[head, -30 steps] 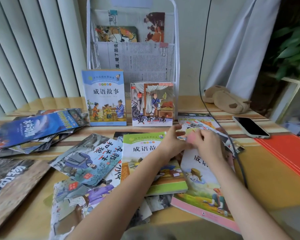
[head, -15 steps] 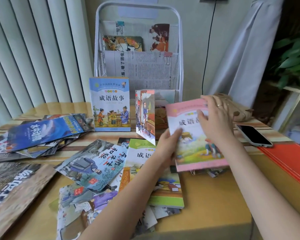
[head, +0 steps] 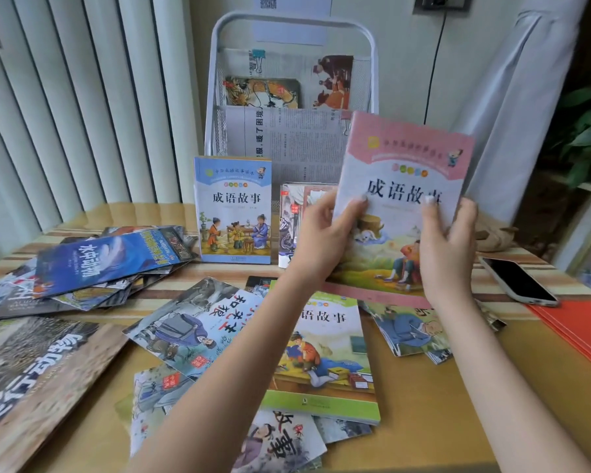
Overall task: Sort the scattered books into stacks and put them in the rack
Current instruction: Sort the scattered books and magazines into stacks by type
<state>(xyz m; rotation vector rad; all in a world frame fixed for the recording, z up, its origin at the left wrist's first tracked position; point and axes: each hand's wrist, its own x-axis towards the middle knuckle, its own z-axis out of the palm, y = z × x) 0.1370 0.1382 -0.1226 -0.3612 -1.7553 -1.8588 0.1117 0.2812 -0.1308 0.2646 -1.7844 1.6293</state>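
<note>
Far left on the table (head: 423,421) you have a big brown book (head: 31,377) lying flat, half out of frame, and behind it a loose pile (head: 93,285) topped by a dark blue book (head: 103,259). Next, centre-left, thin picture books (head: 191,329) are fanned out flat and overlapping, more of them (head: 280,445) at the near edge under your left forearm. Behind those, a blue book (head: 234,209) stands upright against the foot of the white rack (head: 290,97); the rack's mesh pockets hold newspapers and a small picture book (head: 263,92). Just right of the blue book another upright book (head: 292,223) is mostly hidden by your left hand (head: 321,233). A green book (head: 328,356) lies flat in the centre, partly under your left arm. Your left hand grips the left edge of the pink book (head: 403,186), thumb on the cover; your right hand (head: 447,244) grips its right edge, thumb on the cover, fingers curled behind. The pink book is up off the table, upright, cover facing you, in front of the rack's right side. More picture books (head: 410,329) lie flat under it. Right of those: a phone (head: 519,279) face up, then red folders (head: 580,329) at the table's edge.
</note>
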